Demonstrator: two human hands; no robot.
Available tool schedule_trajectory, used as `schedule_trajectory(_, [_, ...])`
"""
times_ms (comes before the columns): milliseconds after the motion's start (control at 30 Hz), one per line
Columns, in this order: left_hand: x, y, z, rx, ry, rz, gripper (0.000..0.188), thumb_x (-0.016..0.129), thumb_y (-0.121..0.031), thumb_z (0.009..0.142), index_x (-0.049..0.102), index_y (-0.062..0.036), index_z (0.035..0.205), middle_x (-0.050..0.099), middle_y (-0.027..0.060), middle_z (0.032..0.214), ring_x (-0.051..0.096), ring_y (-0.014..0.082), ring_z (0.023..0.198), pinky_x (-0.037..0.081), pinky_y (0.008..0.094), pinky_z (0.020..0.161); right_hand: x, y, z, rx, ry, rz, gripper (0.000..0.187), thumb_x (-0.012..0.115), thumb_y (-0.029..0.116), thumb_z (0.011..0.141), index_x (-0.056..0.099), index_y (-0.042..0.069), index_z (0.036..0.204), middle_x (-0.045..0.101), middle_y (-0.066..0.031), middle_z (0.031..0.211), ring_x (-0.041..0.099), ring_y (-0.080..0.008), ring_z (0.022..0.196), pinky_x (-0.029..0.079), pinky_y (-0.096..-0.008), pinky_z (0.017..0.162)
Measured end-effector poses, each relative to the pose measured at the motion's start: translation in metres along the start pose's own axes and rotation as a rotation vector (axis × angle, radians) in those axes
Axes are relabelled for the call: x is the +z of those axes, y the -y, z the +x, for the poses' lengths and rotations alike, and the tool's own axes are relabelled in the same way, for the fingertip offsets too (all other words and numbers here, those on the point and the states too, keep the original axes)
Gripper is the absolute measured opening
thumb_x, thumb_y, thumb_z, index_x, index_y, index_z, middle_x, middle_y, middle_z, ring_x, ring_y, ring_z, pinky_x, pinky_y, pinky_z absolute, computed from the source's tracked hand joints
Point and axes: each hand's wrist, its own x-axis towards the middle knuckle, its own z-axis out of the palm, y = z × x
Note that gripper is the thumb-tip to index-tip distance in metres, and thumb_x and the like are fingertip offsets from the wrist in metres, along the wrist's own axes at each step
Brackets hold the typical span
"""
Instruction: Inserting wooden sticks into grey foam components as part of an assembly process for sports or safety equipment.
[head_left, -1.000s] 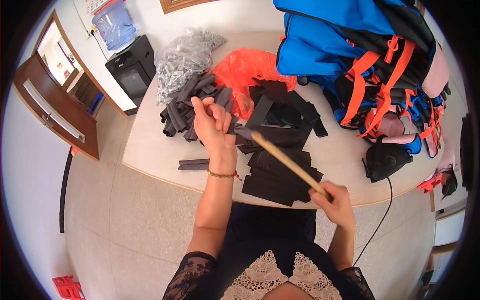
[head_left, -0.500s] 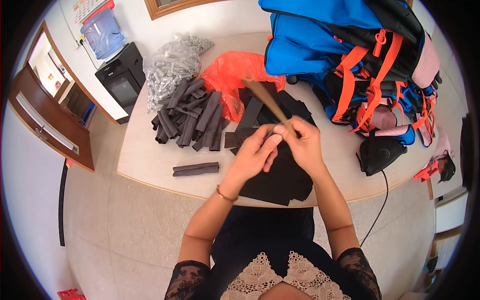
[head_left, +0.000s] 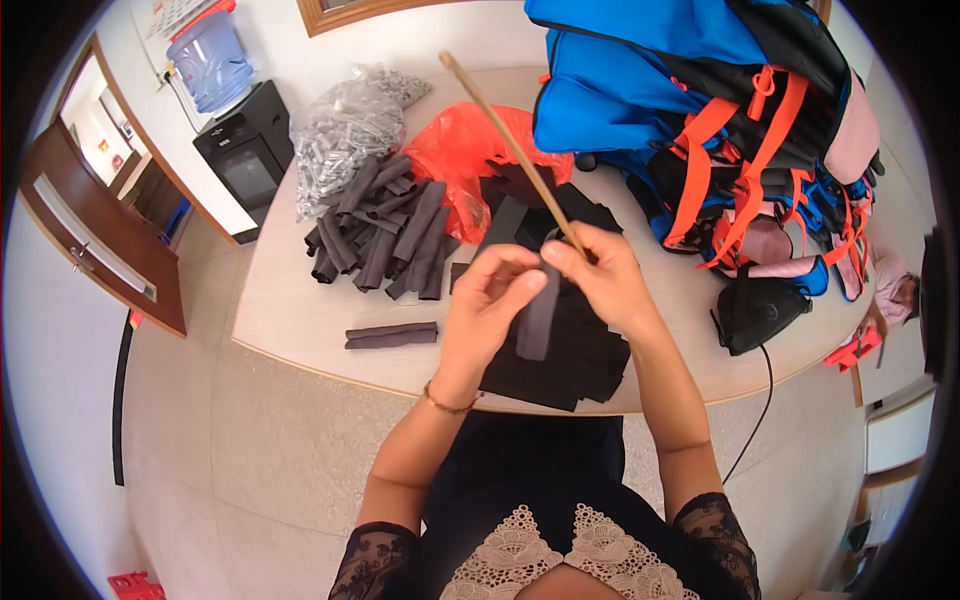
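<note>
My left hand (head_left: 490, 300) and my right hand (head_left: 598, 278) meet above the table's near edge. Together they pinch a narrow black fabric strip (head_left: 538, 322) that hangs down between them. My right hand also grips a thin wooden stick (head_left: 505, 140), which slants up and away to the left over the table. Under my hands lies a flat stack of black fabric pieces (head_left: 565, 360). A pile of rolled dark fabric tubes (head_left: 385, 235) lies to the left, and one finished tube (head_left: 392, 335) rests alone near the table's front edge.
On the beige table (head_left: 290, 320) lie a red plastic bag (head_left: 465, 150), a clear bag of grey parts (head_left: 345, 130), a heap of blue, black and orange vests (head_left: 720, 110) and a black pouch (head_left: 760, 310). A water dispenser (head_left: 235, 120) and a wooden door (head_left: 95, 240) stand at left.
One second ago my hands were apart, the stick low in my right hand. They have come together over the black stack, and the stick now points up and away.
</note>
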Motion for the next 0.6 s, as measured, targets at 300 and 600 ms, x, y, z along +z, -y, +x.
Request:
schedule_trajectory(300, [0.001, 0.021, 0.005, -0.073, -0.163, -0.43, 0.014, 0.057, -0.016, 0.095, 0.059, -0.0039, 0.101, 0.056, -0.0013, 0.089, 0.05, 0.0057, 0.082, 0.04, 0.0216, 0.079, 0.01, -0.008, -0.026, 0.178, -0.092, 0.401, 0.013, 0.069, 0.009, 0.086, 0.059, 0.001, 0.089, 0.051, 0.0034, 0.067, 0.041, -0.0026, 0.053, 0.031, -0.0197, 0.047])
schedule_trajectory(600, [0.003, 0.033, 0.003, 0.092, -0.128, 0.035, 0.028, 0.041, -0.029, 0.102, 0.05, -0.0036, 0.095, 0.055, 0.004, 0.09, 0.052, 0.0107, 0.078, 0.045, 0.0244, 0.073, 0.031, -0.027, -0.015, 0.026, -0.1, 0.342, 0.012, 0.063, 0.01, 0.09, 0.056, 0.0, 0.087, 0.057, -0.0023, 0.069, 0.053, -0.0049, 0.057, 0.041, -0.0198, 0.049])
